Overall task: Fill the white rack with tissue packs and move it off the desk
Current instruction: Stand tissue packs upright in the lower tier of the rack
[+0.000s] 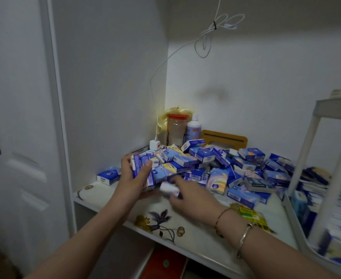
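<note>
Tissue packs point(197, 158) heaped on bench point(185, 228); gathering step. Left hand point(134, 176) grips stack, right hand point(187, 196) pinches one pack. Next: carry to rack point(326, 178).

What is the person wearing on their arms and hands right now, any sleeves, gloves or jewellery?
Both forearms are bare, with no sleeves in view and no gloves. The left hand and its wrist carry nothing. Behind the right hand, the wrist wears two pieces: a thin gold-coloured chain bracelet nearer the hand, and a smooth metallic bangle further up the arm.
</note>
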Tool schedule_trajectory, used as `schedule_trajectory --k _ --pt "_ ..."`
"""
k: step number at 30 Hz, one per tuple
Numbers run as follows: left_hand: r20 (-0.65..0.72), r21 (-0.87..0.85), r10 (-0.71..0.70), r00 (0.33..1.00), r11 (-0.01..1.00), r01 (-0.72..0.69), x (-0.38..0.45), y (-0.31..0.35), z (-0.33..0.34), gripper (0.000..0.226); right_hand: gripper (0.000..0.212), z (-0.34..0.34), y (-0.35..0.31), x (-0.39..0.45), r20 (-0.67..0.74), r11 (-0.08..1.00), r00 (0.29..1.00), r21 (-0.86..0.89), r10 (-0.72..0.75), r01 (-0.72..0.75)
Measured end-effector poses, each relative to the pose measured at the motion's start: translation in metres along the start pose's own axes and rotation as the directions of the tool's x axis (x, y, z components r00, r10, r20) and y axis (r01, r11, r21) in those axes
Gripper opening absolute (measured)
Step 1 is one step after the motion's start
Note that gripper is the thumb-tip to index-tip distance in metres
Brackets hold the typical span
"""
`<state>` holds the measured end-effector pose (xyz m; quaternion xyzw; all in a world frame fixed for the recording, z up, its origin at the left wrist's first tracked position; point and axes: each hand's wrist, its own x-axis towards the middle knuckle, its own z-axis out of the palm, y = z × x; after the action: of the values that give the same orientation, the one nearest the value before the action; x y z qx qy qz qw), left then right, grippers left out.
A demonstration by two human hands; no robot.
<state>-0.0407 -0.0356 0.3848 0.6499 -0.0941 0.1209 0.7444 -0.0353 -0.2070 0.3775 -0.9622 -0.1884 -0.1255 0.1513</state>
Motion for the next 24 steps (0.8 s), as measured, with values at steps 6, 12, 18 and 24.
schedule_trajectory --k 6,12,18,24 --pt "0.159 0.231 0.219 0.963 0.940 -0.252 -0.019 0.002 0.036 0.065 0.030 -0.059 0.020 -0.026 -0.162 0.862 0.937 0.464 0.310 -0.205" --pt "0.332 0.216 0.342 0.879 0.880 -0.423 -0.043 0.021 0.100 0.064 0.017 -0.116 0.014 -0.085 -0.144 0.614 0.908 0.776 0.393 -0.143" --pt "0.424 0.173 0.521 0.741 0.756 -0.631 -0.078 0.052 0.174 0.046 0.052 -0.164 0.029 -0.161 -0.187 0.649 0.894 0.748 0.407 -0.139" --pt "0.511 0.190 0.596 0.619 0.624 -0.758 -0.114 0.070 0.255 0.045 0.058 -0.197 0.062 -0.227 -0.290 0.673 0.792 0.713 0.538 -0.196"
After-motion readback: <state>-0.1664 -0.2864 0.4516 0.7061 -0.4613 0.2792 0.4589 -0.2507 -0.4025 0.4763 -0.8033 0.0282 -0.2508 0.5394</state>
